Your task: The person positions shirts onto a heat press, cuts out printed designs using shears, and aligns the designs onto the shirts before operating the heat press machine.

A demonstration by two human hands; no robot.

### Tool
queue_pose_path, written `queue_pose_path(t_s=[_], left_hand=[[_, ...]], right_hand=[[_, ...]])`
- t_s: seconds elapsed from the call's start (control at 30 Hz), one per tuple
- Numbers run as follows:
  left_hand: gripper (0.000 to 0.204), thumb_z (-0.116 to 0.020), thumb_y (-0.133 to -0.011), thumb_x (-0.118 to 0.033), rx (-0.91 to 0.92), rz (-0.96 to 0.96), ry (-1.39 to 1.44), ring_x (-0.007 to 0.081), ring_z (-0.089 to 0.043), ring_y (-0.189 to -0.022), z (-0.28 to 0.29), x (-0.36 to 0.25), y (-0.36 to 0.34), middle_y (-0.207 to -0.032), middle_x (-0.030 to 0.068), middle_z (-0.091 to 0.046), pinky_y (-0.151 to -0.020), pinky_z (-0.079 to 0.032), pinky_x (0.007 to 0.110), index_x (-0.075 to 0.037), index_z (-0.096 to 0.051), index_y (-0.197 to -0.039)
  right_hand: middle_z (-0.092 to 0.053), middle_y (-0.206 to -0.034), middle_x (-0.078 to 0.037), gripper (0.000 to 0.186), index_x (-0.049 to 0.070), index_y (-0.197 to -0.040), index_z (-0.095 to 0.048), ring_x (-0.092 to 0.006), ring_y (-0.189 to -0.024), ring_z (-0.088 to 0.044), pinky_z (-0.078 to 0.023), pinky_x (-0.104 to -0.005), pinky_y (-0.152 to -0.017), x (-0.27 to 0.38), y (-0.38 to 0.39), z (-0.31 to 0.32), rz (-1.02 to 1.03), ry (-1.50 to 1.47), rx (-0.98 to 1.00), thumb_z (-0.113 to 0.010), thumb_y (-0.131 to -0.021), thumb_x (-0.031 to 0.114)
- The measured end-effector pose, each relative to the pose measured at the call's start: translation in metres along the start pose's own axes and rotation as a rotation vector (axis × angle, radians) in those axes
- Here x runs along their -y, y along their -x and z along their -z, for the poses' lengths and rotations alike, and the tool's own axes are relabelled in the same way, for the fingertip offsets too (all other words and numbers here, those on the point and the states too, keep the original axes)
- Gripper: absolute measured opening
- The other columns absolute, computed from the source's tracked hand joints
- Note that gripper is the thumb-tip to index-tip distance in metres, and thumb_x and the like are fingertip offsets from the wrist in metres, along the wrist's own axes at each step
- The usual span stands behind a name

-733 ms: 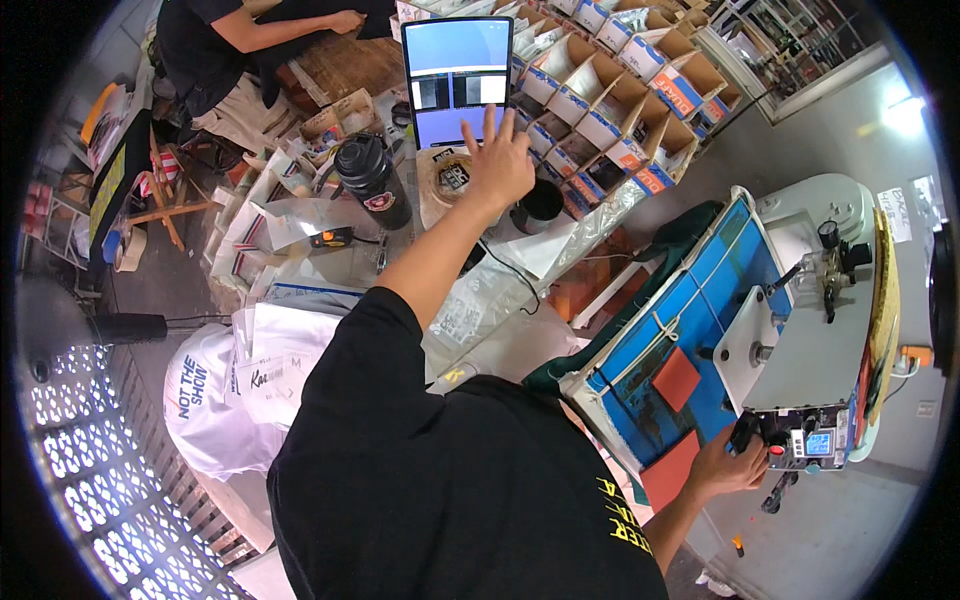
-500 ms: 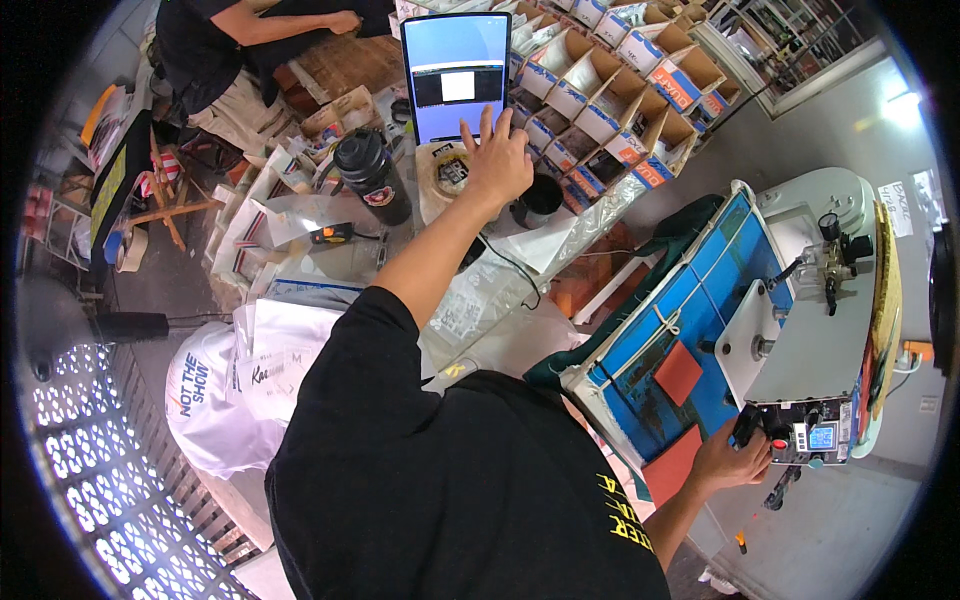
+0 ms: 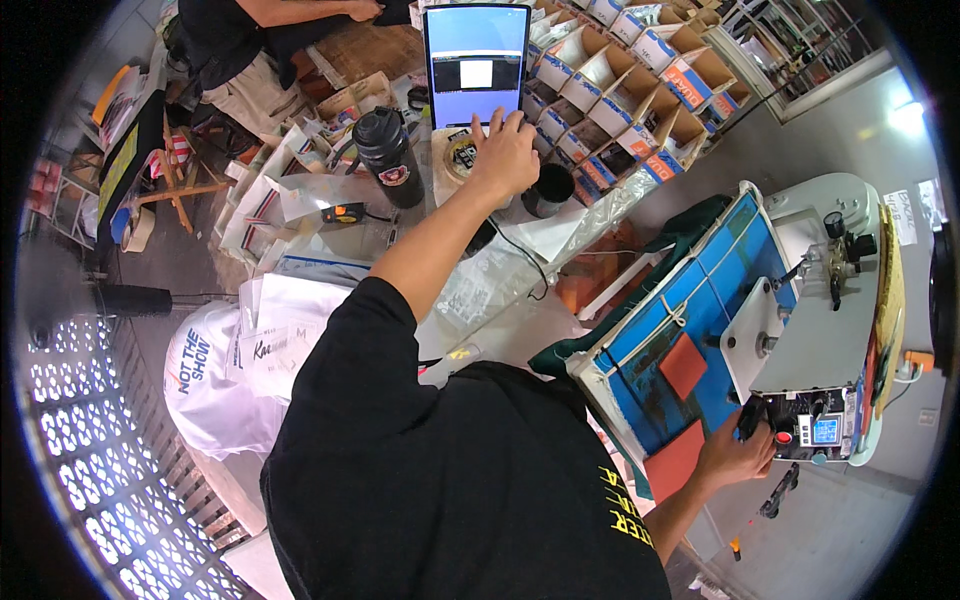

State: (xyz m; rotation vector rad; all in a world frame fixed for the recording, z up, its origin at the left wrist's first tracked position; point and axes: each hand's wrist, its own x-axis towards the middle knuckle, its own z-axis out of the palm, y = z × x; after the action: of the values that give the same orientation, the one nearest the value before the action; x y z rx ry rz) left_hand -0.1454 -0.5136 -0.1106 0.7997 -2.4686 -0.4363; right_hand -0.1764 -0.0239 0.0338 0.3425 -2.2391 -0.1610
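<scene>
My left hand (image 3: 505, 160) reaches forward to a tablet-like screen (image 3: 476, 92) that stands upright on the cluttered table. Its fingers are spread, with the tips over the screen's lower right edge; whether they touch it I cannot tell. Far to the right, my right hand (image 3: 738, 452) has its fingers closed around a black handle (image 3: 752, 416) on the front of a grey press machine (image 3: 818, 345). Beside that handle is a control panel with a small lit display (image 3: 826, 431) and a red button (image 3: 783, 438). Part of the handle is hidden by my fingers.
A black bottle (image 3: 388, 158) and a black cup (image 3: 548, 190) flank my left forearm. Cardboard bins (image 3: 640, 110) rise behind. A blue board (image 3: 650, 345) with reddish pads (image 3: 684, 366) lies by the press. White shirts (image 3: 225, 385) are at left; another person (image 3: 225, 45) sits at far left.
The view has shifted slightly, so the screen and table appear farther right. My left fingers have drawn down toward the screen's lower edge. My right hand keeps its hold on the handle.
</scene>
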Motion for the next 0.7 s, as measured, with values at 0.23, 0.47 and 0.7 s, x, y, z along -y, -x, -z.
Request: queue_pose_path(t_s=[0.23, 0.47, 0.7], left_hand=[[0.023, -0.064, -0.084, -0.021, 0.217, -0.061, 0.027, 0.0288, -0.056, -0.116, 0.028, -0.026, 0.027, -0.114, 0.0129, -0.063, -0.108, -0.032, 0.057, -0.006, -0.066, -0.100], [0.023, -0.064, -0.084, -0.020, 0.369, -0.186, 0.175, 0.0347, -0.063, -0.101, 0.046, -0.056, 0.078, -0.106, 0.0168, -0.066, -0.088, -0.051, 0.042, -0.004, -0.067, -0.101], [0.022, -0.065, -0.082, -0.018, 0.147, -0.101, 0.463, 0.0353, -0.064, -0.097, 0.071, -0.103, 0.197, -0.102, 0.0164, -0.067, -0.087, -0.051, 0.043, -0.003, -0.066, -0.099]], right_hand=[[-0.070, -0.075, -0.012, 0.047, 0.008, -0.088, -0.072, -0.0357, -0.071, -0.067, -0.050, -0.0481, -0.065, -0.002, -0.024, 0.030, -0.022, -0.173, 0.333, -0.064, -0.087, 0.054], [-0.069, -0.073, -0.012, 0.049, 0.013, -0.091, -0.074, -0.0363, -0.067, -0.067, -0.050, -0.0481, -0.056, -0.017, -0.021, 0.024, 0.065, -0.144, 0.346, -0.059, -0.088, 0.059], [-0.073, -0.088, -0.011, 0.048, 0.014, -0.107, -0.073, -0.0351, -0.071, -0.069, -0.051, -0.0471, -0.058, -0.016, -0.016, 0.036, 0.116, -0.142, 0.347, -0.060, -0.088, 0.056]])
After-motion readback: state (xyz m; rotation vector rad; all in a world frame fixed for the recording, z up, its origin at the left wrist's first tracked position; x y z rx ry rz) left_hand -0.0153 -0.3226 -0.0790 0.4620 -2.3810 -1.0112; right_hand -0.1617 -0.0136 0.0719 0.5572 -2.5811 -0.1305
